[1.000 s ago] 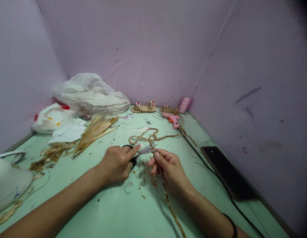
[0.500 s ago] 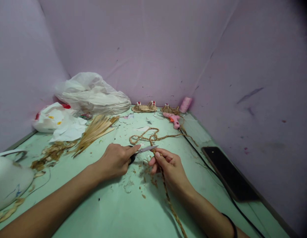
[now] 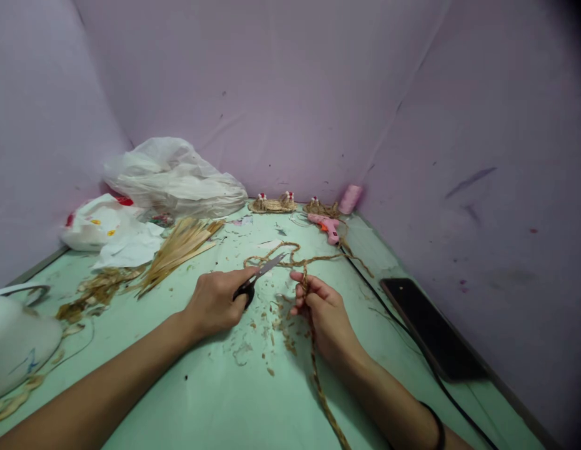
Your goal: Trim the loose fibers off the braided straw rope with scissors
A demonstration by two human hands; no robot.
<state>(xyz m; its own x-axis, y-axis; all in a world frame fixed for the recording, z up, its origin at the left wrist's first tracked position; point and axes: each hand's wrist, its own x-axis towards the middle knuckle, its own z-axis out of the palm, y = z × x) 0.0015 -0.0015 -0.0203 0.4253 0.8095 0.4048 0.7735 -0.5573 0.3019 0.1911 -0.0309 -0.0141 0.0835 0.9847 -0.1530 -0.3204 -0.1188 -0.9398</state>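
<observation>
- Black handles of the scissors [image 3: 270,267] sit in the left hand [image 3: 216,301], with its fingers closed around them, its back up and one finger along them.
- The right hand [image 3: 328,315] is turned in, with thumb and fingers pinched on the rope [image 3: 315,371].
- Both arms reach in from the near side, and the hands are apart.
- The rope is brown, thin and twisty. It makes loops on the table [image 3: 225,400] past the hands, goes up into the right hand, and hangs down toward the near edge.
- The scissors have shiny gray metal blades, pointing away and a bit right, near the loops.
- The table is smooth and pale green. Tiny brown scraps [image 3: 289,340] lie between the hands.
- Dry, flat yellow strips [image 3: 178,253] fan out behind the left hand.
- A pink glue gun [image 3: 328,227] lies past the right hand; a flat black phone [image 3: 433,331] is to its right.
</observation>
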